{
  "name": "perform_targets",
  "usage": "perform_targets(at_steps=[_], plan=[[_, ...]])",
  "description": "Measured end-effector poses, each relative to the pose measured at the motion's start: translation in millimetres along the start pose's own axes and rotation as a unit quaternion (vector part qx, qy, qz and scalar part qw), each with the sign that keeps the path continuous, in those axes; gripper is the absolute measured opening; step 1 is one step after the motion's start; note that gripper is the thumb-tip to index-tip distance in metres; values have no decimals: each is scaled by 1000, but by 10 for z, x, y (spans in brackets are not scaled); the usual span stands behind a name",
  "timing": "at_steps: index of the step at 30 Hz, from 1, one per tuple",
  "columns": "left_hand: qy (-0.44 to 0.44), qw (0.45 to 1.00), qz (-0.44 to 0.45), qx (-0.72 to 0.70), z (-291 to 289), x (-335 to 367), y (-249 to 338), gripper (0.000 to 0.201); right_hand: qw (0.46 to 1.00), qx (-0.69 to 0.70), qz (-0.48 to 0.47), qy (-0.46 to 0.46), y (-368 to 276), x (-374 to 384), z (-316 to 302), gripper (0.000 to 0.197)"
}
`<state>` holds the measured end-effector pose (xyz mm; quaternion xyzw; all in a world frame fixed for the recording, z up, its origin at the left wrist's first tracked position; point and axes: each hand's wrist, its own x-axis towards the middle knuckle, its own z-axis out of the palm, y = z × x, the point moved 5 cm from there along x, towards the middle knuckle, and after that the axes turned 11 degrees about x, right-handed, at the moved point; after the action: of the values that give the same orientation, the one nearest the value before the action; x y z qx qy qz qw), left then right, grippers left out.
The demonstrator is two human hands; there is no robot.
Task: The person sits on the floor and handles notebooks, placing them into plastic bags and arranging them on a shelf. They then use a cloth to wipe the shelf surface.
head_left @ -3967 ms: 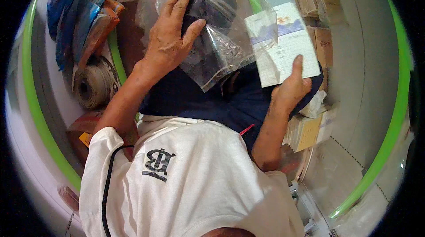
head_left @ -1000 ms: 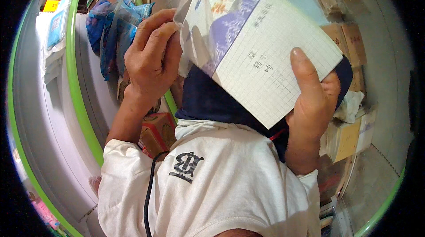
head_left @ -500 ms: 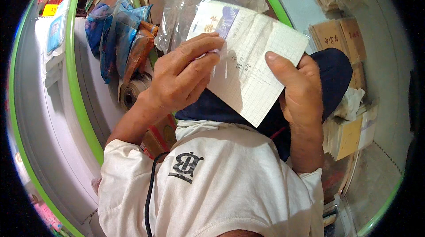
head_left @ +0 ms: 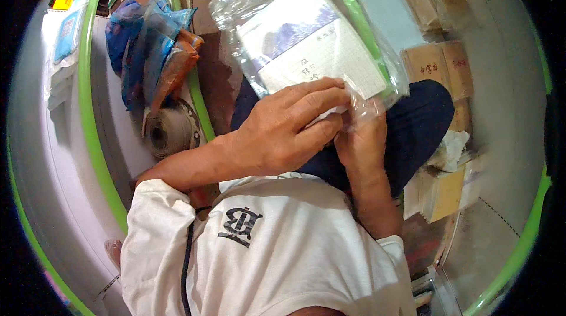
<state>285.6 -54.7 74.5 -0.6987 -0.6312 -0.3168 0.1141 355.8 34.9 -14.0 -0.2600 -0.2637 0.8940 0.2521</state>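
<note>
A pale booklet (head_left: pixel 330 56) with a purple band is lying tilted in the upper middle of the frame, and a clear plastic bag (head_left: pixel 227 12) is showing beyond its top and side edges. The left hand (head_left: pixel 295 124) is reaching across toward the middle, its fingers bending together and pinching the plastic at the booklet's lower right corner. The right hand (head_left: pixel 362 133) is touching the bag just beside it; its fingertips are partly hiding, so I cannot tell whether they are pressing together. Dark trousers (head_left: pixel 421 115) are showing beneath the booklet, and a white shirt (head_left: pixel 289 221) is filling the lower middle. At the upper left, blue plastic (head_left: pixel 132 44) is hanging beside an orange piece (head_left: pixel 180 68), and a grey roll (head_left: pixel 171 130) is sitting below them. Along the right, brown packets (head_left: pixel 424 65) are standing above crumpled white plastic (head_left: pixel 453 148) and a stack of paper (head_left: pixel 445 195).
</note>
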Motion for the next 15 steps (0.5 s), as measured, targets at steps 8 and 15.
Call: perform_targets(at_steps=[8, 15], plan=[[22, 998, -51, 22, -87, -34, -79, 32, 1000, -1, 2, -1, -233, 161, -50, 41], [29, 861, -505, -58, -387, -449, -1842, 44, 992, -64, 79, -73, -298, 206, -237, 47]])
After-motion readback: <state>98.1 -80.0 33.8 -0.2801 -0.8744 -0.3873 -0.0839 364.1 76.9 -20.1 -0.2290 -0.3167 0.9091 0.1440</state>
